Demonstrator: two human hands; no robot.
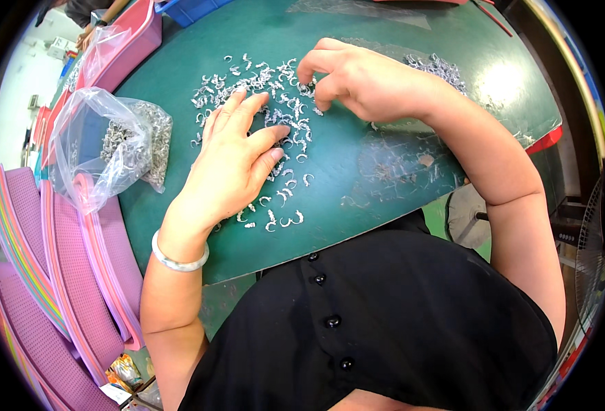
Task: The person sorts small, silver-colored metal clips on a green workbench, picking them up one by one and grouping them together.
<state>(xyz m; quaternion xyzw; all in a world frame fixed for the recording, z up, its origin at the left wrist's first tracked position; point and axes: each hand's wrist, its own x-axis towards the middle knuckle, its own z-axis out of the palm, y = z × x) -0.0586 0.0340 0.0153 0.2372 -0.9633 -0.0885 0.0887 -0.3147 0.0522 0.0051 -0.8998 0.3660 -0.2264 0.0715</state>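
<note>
Where the fingers of our left hand (230, 151) spread over the scatter of small metal pieces (292, 109), they hide part of it, and we cannot count what lies beneath the palm. Our right hand (312, 92) stands just beside the scatter, forefinger and thumb parted, with pieces showing in the gap; whether either fingertip touches one is perhaps too fine to tell from here. The two hands are apart from each other, both over the desk (336, 157).

Another person's hand (85, 35) and a blue bin (191, 9) are cut off at the upper edge, and our right forearm partly covers a second heap (443, 72) of greyish pieces.

The pieces are silvery, curved like little hooks, with knobbly outer sides. To their left a clear, crinkled plastic bag (76, 147) holds more metal bits, near a smooth pink bin (141, 34). The desk has a glossy green top, scuffed near our body. A pale, smooth bangle (179, 264) rings our left wrist. Purple panels (83, 274) with perforated faces and striped edges stand at the left.

Print on the orange-and-white packet (125, 370) below them is too small to read.
</note>
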